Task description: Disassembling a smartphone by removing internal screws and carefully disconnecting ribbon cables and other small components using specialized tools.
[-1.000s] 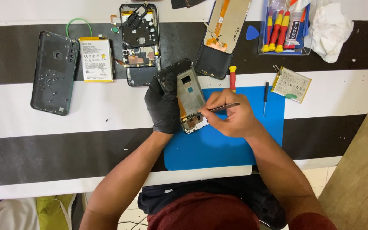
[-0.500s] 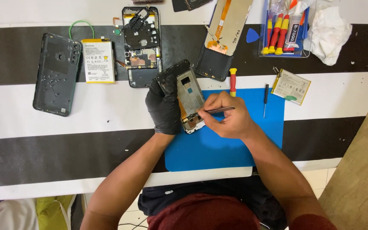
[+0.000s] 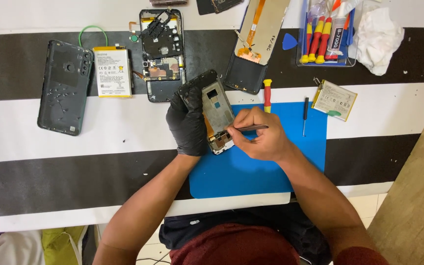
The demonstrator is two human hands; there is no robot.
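Fingers (image 3: 245, 128) of the bare right hand (image 3: 261, 137) are pinched on thin metal tweezers (image 3: 251, 128), whose tip sits at the lower end of the opened phone frame (image 3: 214, 115), near the small board at its bottom edge. Compared with a second ago, the tweezers lie flatter and lower: then they slanted up to the right, now the shaft runs almost level across the knuckles, and the hand has rolled slightly over the tip. To my eye that reads as a shift from reaching in to working on or lifting some small part down there, though the part itself is too small to make out.

Gloved in black, the left hand (image 3: 187, 125) is clenched round the frame's left edge, holding it tilted above the blue mat (image 3: 271, 172) in the middle of the picture. Its grip looks the same as before; the frame has barely moved.

Further out, nothing on the striped table (image 3: 74, 132) seems to have changed. Just right of the hands lie a red-handled screwdriver (image 3: 267, 93) and a slim dark one (image 3: 305, 115), with a small battery (image 3: 334, 99) beyond. Toward the upper left sit a dark back cover (image 3: 65, 88), a white-labelled battery (image 3: 113, 71) and a second opened phone (image 3: 162, 54). A screen panel (image 3: 256, 44) leans at top centre, a clear tray of tools (image 3: 322, 63) and a crumpled cloth (image 3: 376, 39) at the upper right.
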